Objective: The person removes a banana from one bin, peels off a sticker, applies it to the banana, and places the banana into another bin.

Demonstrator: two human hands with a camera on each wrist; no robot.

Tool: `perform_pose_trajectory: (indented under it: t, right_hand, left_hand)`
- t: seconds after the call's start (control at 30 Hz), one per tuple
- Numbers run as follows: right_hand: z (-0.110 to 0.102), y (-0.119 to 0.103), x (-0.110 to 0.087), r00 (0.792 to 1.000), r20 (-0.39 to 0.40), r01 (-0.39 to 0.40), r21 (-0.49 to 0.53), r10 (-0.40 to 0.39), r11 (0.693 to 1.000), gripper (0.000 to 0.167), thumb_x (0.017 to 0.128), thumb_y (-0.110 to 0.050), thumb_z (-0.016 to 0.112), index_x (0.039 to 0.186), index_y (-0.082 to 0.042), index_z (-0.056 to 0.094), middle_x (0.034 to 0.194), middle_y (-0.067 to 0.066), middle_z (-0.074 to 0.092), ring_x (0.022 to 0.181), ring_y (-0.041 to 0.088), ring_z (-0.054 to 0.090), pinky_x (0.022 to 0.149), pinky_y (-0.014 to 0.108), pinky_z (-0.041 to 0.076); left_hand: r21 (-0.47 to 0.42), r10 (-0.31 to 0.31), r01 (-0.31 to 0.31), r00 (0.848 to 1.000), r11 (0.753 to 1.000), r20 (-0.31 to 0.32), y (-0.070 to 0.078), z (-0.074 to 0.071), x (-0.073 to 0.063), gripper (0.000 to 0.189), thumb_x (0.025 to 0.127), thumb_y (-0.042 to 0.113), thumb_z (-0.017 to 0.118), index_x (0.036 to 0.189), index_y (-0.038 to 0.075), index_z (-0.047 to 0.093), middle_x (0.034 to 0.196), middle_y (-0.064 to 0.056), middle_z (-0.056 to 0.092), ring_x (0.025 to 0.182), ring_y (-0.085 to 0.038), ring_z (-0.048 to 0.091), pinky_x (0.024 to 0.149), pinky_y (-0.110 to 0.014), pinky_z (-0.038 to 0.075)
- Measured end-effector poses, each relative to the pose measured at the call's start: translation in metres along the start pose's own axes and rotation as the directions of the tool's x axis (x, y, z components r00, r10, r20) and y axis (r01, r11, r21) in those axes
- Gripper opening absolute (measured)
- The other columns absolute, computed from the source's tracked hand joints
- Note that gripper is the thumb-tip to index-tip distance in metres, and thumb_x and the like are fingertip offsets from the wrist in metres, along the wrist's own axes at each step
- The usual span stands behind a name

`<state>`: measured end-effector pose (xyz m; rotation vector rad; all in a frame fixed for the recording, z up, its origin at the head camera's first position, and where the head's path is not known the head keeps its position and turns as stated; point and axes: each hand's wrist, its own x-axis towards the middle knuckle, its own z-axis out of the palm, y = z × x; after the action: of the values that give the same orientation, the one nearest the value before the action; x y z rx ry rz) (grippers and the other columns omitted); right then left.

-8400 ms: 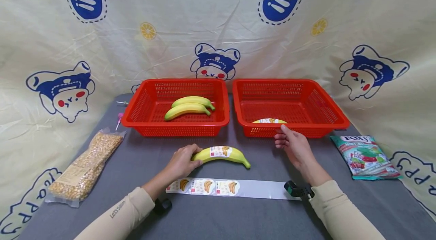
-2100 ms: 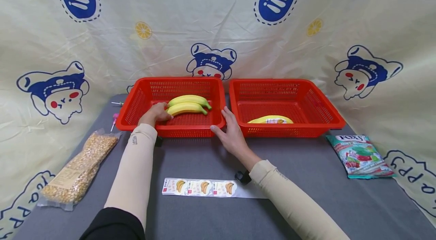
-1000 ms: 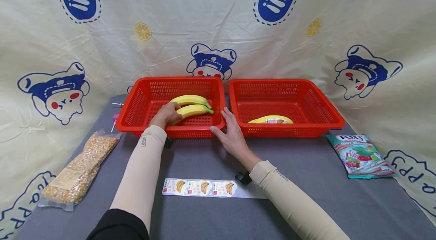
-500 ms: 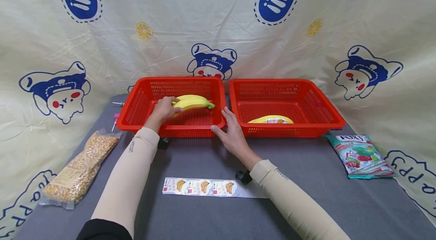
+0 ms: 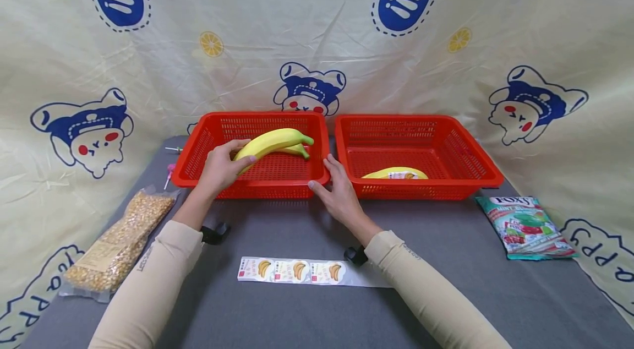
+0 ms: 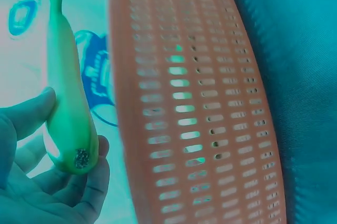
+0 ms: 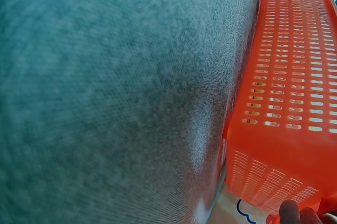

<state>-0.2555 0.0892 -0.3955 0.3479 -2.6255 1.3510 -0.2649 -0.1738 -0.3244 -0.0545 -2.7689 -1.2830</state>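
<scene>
My left hand (image 5: 218, 170) grips a yellow banana (image 5: 269, 141) by its blunt end, the green stem pointing right, over the left red basket (image 5: 267, 191). In the left wrist view, thumb and fingers wrap the lower part of that banana (image 6: 68, 87). Partly hidden behind it, a second banana (image 5: 299, 150) lies in the basket. My right hand (image 5: 343, 197) rests against this basket's front right corner, thumb at the front, fingers extended along the side; only dark fingertips (image 7: 297, 213) show in the right wrist view.
A labelled banana (image 5: 383, 173) lies in the right red basket (image 5: 426, 189). On the grey table, a backing strip with banana stickers (image 5: 297, 271) is in front. A bag of corn kernels (image 5: 119, 244) lies left, a green candy bag (image 5: 525, 228) right.
The labelled banana went from the table into the right basket. My left hand then reached into the left basket, took hold of the front banana and raised it. The right hand has stayed at the corner lately.
</scene>
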Motion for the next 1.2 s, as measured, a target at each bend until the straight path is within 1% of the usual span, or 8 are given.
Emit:
perform_pose_trajectory:
  t: [0.13, 0.27, 0.43, 0.53, 0.7, 0.8, 0.97, 1.2]
  right_hand:
    - [0.000, 0.000, 0.001, 1.000, 0.005, -0.008, 0.003, 0.008, 1.000, 0.077, 0.085, -0.039, 0.066, 0.148, -0.013, 0.031, 0.157, -0.001, 0.021, 0.141, 0.024, 0.030, 0.102, 0.038, 0.042]
    - [0.000, 0.002, 0.002, 1.000, 0.008, 0.003, 0.019, -0.004, 1.000, 0.076, 0.085, -0.037, 0.067, 0.148, -0.013, 0.031, 0.157, 0.000, 0.021, 0.141, 0.024, 0.032, 0.101, 0.038, 0.043]
    - [0.000, 0.003, 0.004, 1.000, 0.015, 0.007, 0.024, -0.007, 1.000, 0.075, 0.086, -0.035, 0.066, 0.147, -0.011, 0.031, 0.157, 0.000, 0.021, 0.141, 0.023, 0.031, 0.103, 0.038, 0.042]
    - [0.000, 0.003, 0.004, 1.000, 0.015, 0.001, 0.020, -0.001, 1.000, 0.075, 0.086, -0.035, 0.066, 0.147, -0.011, 0.031, 0.157, 0.001, 0.022, 0.141, 0.024, 0.031, 0.103, 0.038, 0.041]
    - [0.000, 0.001, 0.004, 1.000, 0.018, -0.009, 0.029, 0.008, 1.000, 0.076, 0.085, -0.036, 0.067, 0.147, -0.011, 0.031, 0.157, 0.001, 0.022, 0.141, 0.025, 0.032, 0.104, 0.040, 0.040]
    - [-0.001, 0.000, 0.003, 1.000, 0.022, -0.005, 0.032, 0.005, 0.999, 0.075, 0.086, -0.035, 0.067, 0.147, -0.010, 0.031, 0.157, 0.002, 0.022, 0.140, 0.025, 0.032, 0.105, 0.040, 0.039]
    - [-0.002, 0.000, 0.003, 1.000, 0.020, 0.004, 0.040, -0.005, 0.999, 0.074, 0.087, -0.033, 0.066, 0.147, -0.009, 0.031, 0.157, 0.002, 0.022, 0.140, 0.026, 0.032, 0.106, 0.041, 0.039]
    - [-0.001, 0.001, 0.004, 1.000, 0.024, 0.011, 0.059, -0.012, 0.998, 0.073, 0.087, -0.033, 0.066, 0.146, -0.008, 0.032, 0.157, 0.002, 0.022, 0.140, 0.025, 0.034, 0.105, 0.043, 0.040]
  left_hand:
    - [-0.019, 0.048, -0.049, 0.999, 0.999, -0.017, -0.002, -0.007, -0.025, 0.053, 0.088, 0.028, 0.065, 0.137, 0.018, 0.049, 0.129, -0.011, 0.056, 0.105, -0.028, 0.053, 0.087, -0.039, 0.052]
    - [-0.042, 0.101, -0.100, 0.995, 0.994, 0.002, -0.010, -0.008, -0.049, 0.052, 0.088, 0.028, 0.066, 0.136, 0.017, 0.050, 0.124, -0.012, 0.058, 0.102, -0.027, 0.053, 0.080, -0.032, 0.051]
    - [-0.042, 0.114, -0.112, 0.992, 0.993, 0.045, -0.027, 0.000, -0.072, 0.051, 0.086, 0.026, 0.068, 0.134, 0.017, 0.053, 0.122, -0.011, 0.060, 0.102, -0.025, 0.052, 0.078, -0.028, 0.048]
    - [-0.024, 0.126, -0.124, 0.990, 0.992, 0.066, -0.038, 0.008, -0.081, 0.049, 0.085, 0.022, 0.069, 0.131, 0.015, 0.055, 0.118, -0.011, 0.062, 0.098, -0.024, 0.053, 0.077, -0.029, 0.047]
    - [0.053, 0.164, -0.169, 0.983, 0.984, 0.087, -0.054, 0.024, -0.085, 0.045, 0.082, 0.016, 0.072, 0.125, 0.010, 0.061, 0.110, -0.011, 0.067, 0.089, -0.020, 0.055, 0.075, -0.030, 0.044]
    - [0.091, 0.187, -0.199, 0.974, 0.976, 0.126, -0.058, 0.035, -0.083, 0.044, 0.081, 0.015, 0.072, 0.123, 0.009, 0.062, 0.112, -0.010, 0.067, 0.089, -0.018, 0.055, 0.077, -0.030, 0.043]
    - [0.118, 0.216, -0.244, 0.954, 0.963, 0.208, -0.052, 0.054, -0.076, 0.042, 0.081, 0.017, 0.072, 0.122, 0.010, 0.063, 0.115, -0.008, 0.067, 0.093, -0.017, 0.057, 0.082, -0.033, 0.044]
    - [0.128, 0.209, -0.252, 0.937, 0.959, 0.281, -0.035, 0.081, -0.064, 0.041, 0.082, 0.019, 0.071, 0.122, 0.012, 0.063, 0.114, -0.005, 0.068, 0.096, -0.016, 0.059, 0.084, -0.037, 0.045]
